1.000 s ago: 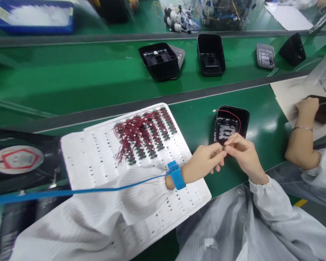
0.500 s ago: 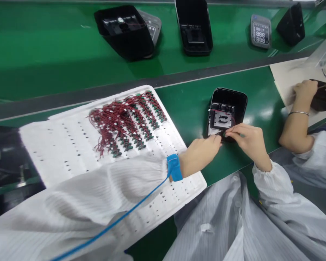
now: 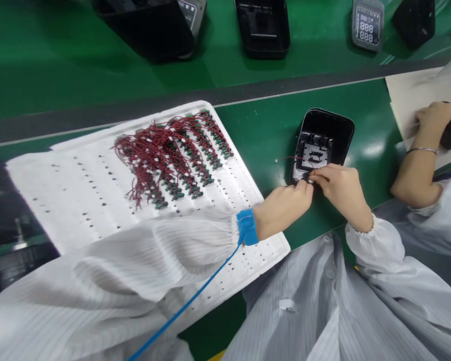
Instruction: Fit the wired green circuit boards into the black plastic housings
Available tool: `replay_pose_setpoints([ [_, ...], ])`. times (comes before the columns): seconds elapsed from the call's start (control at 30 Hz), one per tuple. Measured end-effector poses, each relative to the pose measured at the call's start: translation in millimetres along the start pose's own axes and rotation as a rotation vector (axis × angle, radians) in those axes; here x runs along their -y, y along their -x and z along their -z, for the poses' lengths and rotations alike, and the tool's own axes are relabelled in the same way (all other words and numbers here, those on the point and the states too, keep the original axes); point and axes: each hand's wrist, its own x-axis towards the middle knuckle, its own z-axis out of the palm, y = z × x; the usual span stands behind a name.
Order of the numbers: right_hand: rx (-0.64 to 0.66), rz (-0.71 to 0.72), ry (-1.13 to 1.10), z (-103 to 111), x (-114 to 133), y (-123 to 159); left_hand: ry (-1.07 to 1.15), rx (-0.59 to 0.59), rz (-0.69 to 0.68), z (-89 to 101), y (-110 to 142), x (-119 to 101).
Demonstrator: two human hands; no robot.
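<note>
A black plastic housing (image 3: pixel 346 131) lies open side up on the green bench, with a grey plate and moulded posts inside. My left hand (image 3: pixel 287 208), wearing a blue wrist strap (image 3: pixel 247 226), is closed at the housing's near rim, fingertips bent over it. Over that same end, the thumb and finger of my right hand (image 3: pixel 340 189) pinch a small wired circuit board, mostly covered by the fingers. Its thin red wire (image 3: pixel 291 157) runs left across the housing and ends in a tiny white connector (image 3: pixel 276 160) beyond the side wall.
Left of the housing, a white foam tray (image 3: pixel 75 200) bears rows of small green boards with tangled red wires (image 3: pixel 161 145). Along the back stand more black housings (image 3: pixel 265 30) and a grey display unit (image 3: pixel 367 25). At right, a co-worker's hand (image 3: pixel 436 118) rests by a dark part.
The view has shifted, so the back row sits higher. The red wire now stretches out left past the housing's side. Both hands stay at the near end, fingertips close together.
</note>
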Motion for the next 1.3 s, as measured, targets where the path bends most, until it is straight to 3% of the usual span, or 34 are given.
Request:
replay_pose_setpoints([
  [0.23, 0.161, 0.055, 0.162, 4.7, 1.8, -12.9, 0.015, -0.012, -0.009, -0.6, -0.3, -1.0],
  [0.4, 0.122, 0.091, 0.253, 3.1, 8.1, -11.7, 0.036, -0.047, -0.010, -2.5, -0.8, -1.5],
  [0.53, 0.103, 0.017, 0.320, 0.9, 12.6, -11.9, 0.008, -0.051, -0.030, -5.3, -1.4, -1.6],
  [0.67, 0.115, -0.067, 0.245, -2.2, 9.7, -13.3, -0.021, -0.054, -0.033, -7.6, -2.2, -1.8],
  [0.83, -0.018, -0.187, 0.115, -8.9, 6.6, -6.7, -0.020, -0.039, -0.002, -8.5, -3.4, -1.6],
  [1.07, -0.006, 0.029, 0.024, 6.7, 4.8, 4.9, -0.027, 0.006, 0.001, -4.4, -4.0, -0.8],
  [1.3, 0.156, 0.055, 0.113, 0.9, 2.0, -1.4, -0.049, 0.088, 0.015, 0.9, -3.7, -1.9],
])
